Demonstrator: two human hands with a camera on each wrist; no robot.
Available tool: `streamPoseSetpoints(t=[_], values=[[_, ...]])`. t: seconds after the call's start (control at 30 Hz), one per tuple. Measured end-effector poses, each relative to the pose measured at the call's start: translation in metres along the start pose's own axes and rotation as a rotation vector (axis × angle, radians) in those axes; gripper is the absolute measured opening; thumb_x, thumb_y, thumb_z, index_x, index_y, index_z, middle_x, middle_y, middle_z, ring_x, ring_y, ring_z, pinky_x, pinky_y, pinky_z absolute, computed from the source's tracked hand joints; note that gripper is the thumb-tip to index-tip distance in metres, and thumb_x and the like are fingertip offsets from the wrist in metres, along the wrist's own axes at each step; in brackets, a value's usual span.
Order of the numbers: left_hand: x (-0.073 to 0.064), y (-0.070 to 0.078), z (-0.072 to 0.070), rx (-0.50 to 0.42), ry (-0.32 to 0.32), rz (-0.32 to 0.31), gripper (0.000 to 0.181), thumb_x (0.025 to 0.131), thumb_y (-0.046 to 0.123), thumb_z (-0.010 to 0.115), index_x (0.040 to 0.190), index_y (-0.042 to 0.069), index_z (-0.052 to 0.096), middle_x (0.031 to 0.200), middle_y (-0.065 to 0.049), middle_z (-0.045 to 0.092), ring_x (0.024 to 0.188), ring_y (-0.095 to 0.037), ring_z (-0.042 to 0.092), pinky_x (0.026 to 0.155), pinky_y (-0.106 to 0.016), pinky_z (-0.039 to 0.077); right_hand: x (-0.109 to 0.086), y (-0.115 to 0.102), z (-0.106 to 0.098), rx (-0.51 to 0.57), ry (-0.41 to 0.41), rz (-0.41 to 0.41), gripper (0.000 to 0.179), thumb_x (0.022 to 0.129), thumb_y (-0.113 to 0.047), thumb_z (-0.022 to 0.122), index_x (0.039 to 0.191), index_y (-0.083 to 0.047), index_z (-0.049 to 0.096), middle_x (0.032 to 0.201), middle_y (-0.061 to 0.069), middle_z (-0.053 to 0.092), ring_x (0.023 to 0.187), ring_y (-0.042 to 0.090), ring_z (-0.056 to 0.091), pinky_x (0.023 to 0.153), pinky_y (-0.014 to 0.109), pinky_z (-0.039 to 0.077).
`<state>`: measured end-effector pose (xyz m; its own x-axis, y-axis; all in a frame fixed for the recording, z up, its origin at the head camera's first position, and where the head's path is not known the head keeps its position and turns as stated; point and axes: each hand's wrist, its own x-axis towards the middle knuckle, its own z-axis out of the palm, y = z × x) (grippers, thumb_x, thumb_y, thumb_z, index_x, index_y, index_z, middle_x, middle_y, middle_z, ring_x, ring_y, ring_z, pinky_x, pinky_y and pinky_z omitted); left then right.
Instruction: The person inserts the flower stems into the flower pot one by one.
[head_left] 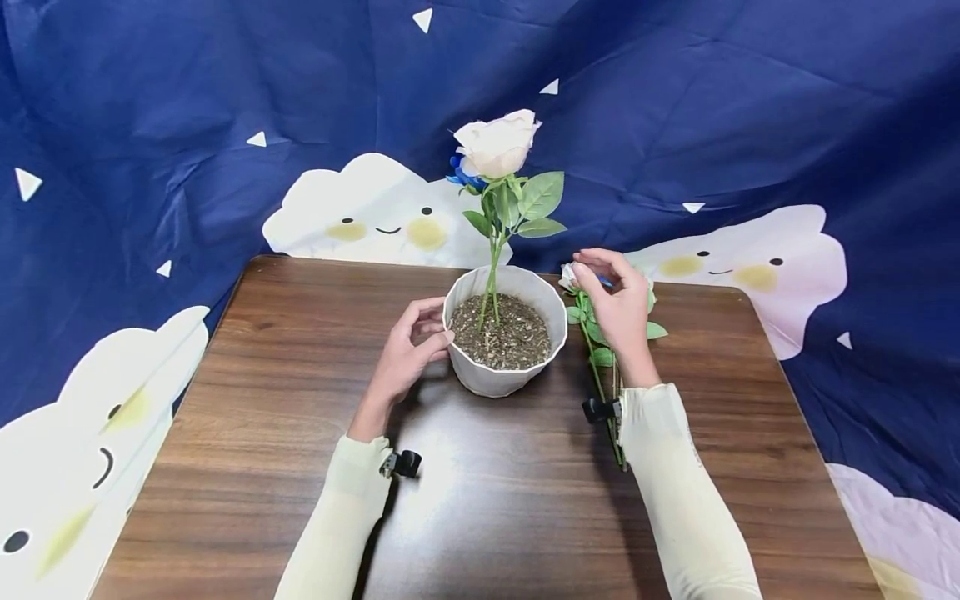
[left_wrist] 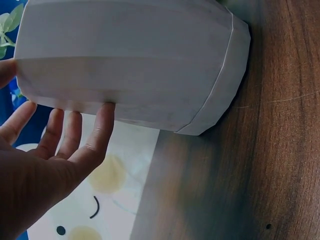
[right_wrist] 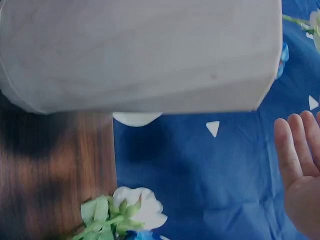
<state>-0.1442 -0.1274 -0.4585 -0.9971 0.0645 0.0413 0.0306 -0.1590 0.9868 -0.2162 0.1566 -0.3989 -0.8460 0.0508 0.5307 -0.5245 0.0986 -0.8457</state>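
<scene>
Pale sleeves reach over the near edge of a wooden table, a small black camera at each wrist. On the right half of the surface, loose rose stems lie with their bare ends toward the near edge and their blooms by the far one, partly hidden by the right arm.

The left hand holds the left side of a white pot, thumb at the rim, fingers bent lightly along the outside wall. The pot stands upright near the middle of the far edge, part-filled with soil, from which two thin planted stems rise.

Setting stems in soil would seem to call for a steady left hold, firm enough that the pot neither slides nor tips; a stem is best taken low, below its leaves, and pressed straight down, since the blooms look top-heavy.

To the pot's right, the right hand hangs raised above the loose blooms, thumb and fingers parted, holding nothing; the right wrist view shows its fingers nearly straight.

Farther up, a cream rose stands before a partly hidden blue flower, against a navy backdrop printed with smiling clouds.
</scene>
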Motion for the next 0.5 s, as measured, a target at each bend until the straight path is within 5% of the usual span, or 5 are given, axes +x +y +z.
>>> streamPoseSetpoints(t=[0.17,0.37,0.5], values=[[0.0,0.0,0.0,-0.002,-0.002,0.004,0.054,0.089,0.001,0.065,0.141,0.005,0.052,0.126,-0.022,0.052,0.106,-0.025,0.058,0.083,-0.048,0.062,-0.001,0.007,-0.012,-0.01,0.035,0.024,0.021,0.089,0.011,0.069,0.109,0.018,0.066,0.101,0.019,0.072,0.079,0.011,0.07,0.071,0.025,0.062],[0.0,0.001,0.0,-0.002,0.005,-0.007,0.054,0.09,0.0,0.064,0.142,0.004,0.051,0.127,-0.022,0.052,0.106,-0.025,0.058,0.085,-0.051,0.061,-0.009,0.006,-0.018,0.002,0.035,0.1,0.023,0.089,0.017,0.065,0.11,0.025,0.06,0.102,0.04,0.063,0.073,0.006,0.068,0.067,0.018,0.059],[-0.001,0.0,0.0,-0.002,0.005,-0.014,0.054,0.09,0.0,0.064,0.143,0.005,0.051,0.128,-0.022,0.052,0.107,-0.025,0.058,0.086,-0.054,0.06,-0.016,0.011,-0.022,0.073,0.052,0.193,0.026,0.088,0.018,0.063,0.111,0.028,0.056,0.097,0.03,0.068,0.071,0.005,0.068,0.064,0.02,0.061]])
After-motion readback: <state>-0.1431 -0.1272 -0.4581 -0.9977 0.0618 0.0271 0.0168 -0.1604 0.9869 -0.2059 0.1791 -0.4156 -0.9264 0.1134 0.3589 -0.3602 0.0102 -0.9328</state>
